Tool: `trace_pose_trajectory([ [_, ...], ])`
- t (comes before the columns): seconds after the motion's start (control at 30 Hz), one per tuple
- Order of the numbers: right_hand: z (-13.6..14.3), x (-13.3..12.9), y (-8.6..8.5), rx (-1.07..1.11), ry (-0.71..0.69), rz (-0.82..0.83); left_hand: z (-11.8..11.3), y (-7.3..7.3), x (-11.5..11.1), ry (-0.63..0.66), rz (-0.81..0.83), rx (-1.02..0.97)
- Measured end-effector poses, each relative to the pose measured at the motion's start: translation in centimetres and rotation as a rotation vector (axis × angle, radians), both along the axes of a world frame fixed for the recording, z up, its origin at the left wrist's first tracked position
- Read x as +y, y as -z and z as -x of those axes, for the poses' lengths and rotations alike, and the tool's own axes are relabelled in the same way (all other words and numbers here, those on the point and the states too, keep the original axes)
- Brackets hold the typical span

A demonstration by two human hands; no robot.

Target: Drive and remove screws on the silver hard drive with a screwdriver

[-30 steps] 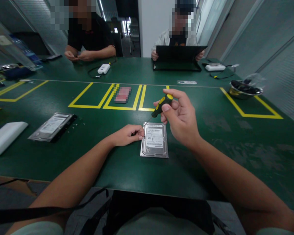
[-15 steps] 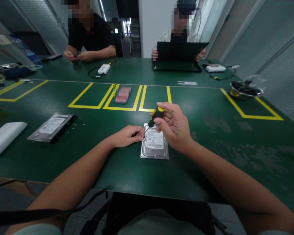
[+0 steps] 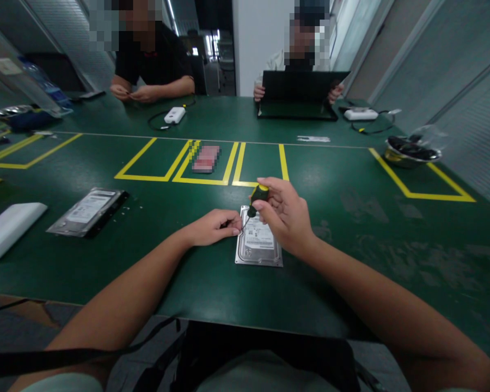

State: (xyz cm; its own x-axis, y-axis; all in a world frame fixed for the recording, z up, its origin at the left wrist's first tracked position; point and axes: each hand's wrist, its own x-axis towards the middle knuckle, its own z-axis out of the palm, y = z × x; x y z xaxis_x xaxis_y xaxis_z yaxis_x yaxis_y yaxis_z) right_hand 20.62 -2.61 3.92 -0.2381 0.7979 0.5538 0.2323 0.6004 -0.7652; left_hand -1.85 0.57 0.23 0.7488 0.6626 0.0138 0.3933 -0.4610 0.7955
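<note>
A silver hard drive with a white label lies flat on the green table in front of me. My left hand is at its left edge, thumb and curled fingers closed against that side; a dark spot between them is too small to name. In my right hand is a small screwdriver with a black and yellow handle. It leans over the drive, its thin shaft slanting down to the left edge beside my left fingertips. The very tip is hard to see.
On the left lie another hard drive and a white block. A metal bowl with dark contents stands at right. Yellow tape marks boxes on the table. Across it sit two people, one holding a black panel.
My right hand and the screwdriver handle have shifted slightly down and to the left, tilting the handle a little. My left hand stays at the drive's edge.
</note>
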Motion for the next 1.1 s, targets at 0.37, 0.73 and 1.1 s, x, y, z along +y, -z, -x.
trace_pose_trajectory([
  [0.37, 0.32, 0.09, 0.44, 0.017, -0.008, 0.026, -0.06, 0.04, 0.05, -0.003, -0.012, -0.005],
  [0.73, 0.25, 0.01, 0.32, -0.014, 0.024, -0.045, 0.06, -0.03, 0.02, -0.006, 0.016, 0.008],
  [1.1, 0.42, 0.33, 0.39, -0.030, 0.053, -0.114, -0.10, -0.11, -0.08, -0.015, 0.039, 0.001],
])
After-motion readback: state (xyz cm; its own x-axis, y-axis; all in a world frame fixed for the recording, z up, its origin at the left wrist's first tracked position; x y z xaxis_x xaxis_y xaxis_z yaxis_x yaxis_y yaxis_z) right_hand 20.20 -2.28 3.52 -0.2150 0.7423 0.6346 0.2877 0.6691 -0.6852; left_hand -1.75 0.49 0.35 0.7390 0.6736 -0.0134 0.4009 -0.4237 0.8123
